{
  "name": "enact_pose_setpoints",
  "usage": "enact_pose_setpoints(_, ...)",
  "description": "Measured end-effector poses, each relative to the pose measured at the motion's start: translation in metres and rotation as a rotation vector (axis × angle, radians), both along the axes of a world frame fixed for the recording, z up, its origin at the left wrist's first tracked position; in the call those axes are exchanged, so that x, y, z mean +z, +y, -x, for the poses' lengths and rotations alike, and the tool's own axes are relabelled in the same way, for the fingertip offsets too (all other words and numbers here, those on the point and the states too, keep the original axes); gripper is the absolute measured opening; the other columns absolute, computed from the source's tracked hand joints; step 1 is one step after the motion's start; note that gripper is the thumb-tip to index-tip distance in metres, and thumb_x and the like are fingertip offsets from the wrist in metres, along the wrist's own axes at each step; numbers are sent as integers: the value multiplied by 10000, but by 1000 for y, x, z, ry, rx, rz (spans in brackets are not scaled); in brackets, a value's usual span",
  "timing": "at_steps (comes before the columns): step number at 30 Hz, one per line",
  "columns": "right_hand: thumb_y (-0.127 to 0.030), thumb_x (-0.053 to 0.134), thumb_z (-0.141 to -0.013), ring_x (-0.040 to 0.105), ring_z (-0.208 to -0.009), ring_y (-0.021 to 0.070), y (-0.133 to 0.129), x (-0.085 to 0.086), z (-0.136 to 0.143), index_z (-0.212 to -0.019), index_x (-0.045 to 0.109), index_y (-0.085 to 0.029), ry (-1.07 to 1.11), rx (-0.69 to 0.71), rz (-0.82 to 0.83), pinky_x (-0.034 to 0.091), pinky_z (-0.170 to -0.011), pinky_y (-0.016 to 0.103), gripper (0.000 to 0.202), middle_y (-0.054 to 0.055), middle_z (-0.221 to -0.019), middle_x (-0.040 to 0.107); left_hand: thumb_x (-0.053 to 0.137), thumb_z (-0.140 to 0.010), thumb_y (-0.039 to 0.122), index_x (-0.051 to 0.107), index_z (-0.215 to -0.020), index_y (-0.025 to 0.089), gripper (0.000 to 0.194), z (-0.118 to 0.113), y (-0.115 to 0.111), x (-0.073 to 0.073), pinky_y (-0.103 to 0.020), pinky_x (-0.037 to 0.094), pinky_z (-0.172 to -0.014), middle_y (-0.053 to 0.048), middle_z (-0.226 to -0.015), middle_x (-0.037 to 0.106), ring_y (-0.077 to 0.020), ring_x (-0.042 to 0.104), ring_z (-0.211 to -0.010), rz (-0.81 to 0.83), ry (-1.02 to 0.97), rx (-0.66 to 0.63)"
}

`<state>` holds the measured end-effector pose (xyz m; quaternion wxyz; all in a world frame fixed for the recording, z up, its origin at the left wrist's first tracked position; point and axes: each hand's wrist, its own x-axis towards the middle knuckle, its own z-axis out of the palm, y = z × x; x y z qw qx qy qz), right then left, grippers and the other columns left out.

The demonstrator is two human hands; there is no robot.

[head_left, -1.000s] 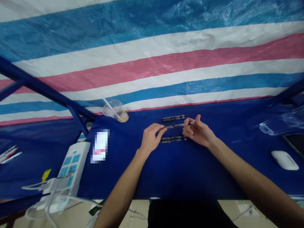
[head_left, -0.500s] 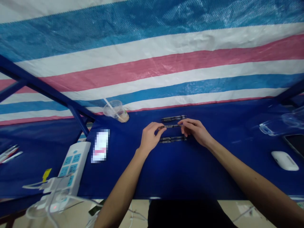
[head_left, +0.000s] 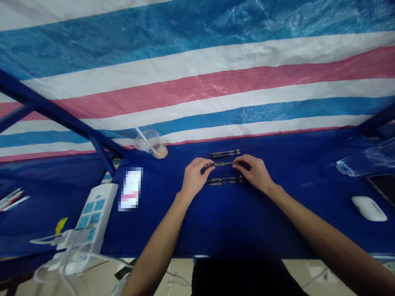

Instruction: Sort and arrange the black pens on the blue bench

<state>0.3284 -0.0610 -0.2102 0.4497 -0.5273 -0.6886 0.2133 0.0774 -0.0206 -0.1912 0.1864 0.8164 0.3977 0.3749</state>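
Note:
A dark pen (head_left: 222,164) with a grey grip lies crosswise between my two hands. My left hand (head_left: 197,174) pinches its left end between thumb and fingers. At the right end, the thumb and fingers of my right hand (head_left: 254,170) close on it. Just beyond it, two similar pens (head_left: 225,153) lie side by side on the blue tabletop (head_left: 228,218). Closer to me, two more dark pens (head_left: 224,181) lie parallel, their right ends near my right hand.
On the left are a plastic cup with a straw (head_left: 152,144), a lit phone (head_left: 131,189) and a white power strip (head_left: 97,213) with cables. To the right are a white case (head_left: 369,208), a dark phone (head_left: 384,185) and a clear plastic container (head_left: 354,164). A striped sheet (head_left: 216,82) hangs behind.
My right hand has shifted slightly right, and its fingers have closed on the pen's right end. The pen has turned so its grey grip shows. My left hand has barely moved.

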Motion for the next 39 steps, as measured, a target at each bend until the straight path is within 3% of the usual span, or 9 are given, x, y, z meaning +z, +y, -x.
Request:
enact_pose_setpoints(20, -366, 703, -943, 637, -715, 190, 1, 2, -3, -956, 722, -220, -3, -7, -4, 504, -660, 337, 147, 50, -905, 722, 703, -952, 247, 739, -979, 238, 46, 2, 2, 1, -336, 568, -850, -27, -948, 741, -188, 693, -918, -55, -16, 73)
enact_pose_setpoints(27, -307, 619, -994, 711, -879, 246, 1, -2, -5, -1001, 714, -237, -75, -40, -91, 560, -794, 386, 118, 68, -977, 740, 693, -961, 247, 741, -995, 246, 59, 1, 1, 0, -338, 569, -866, -22, -987, 751, -190, 697, -951, -52, -1, 80)
enact_pose_setpoints(39, -245, 624, -976, 718, -878, 244, 12, -19, -15, -941, 696, -230, -121, -123, -155, 573, -795, 380, 81, 64, -982, 739, 630, -992, 218, 717, -1183, 277, 218, 2, 3, -8, -340, 594, -875, -21, -1135, 743, -177, 724, -921, 143, 115, 101)
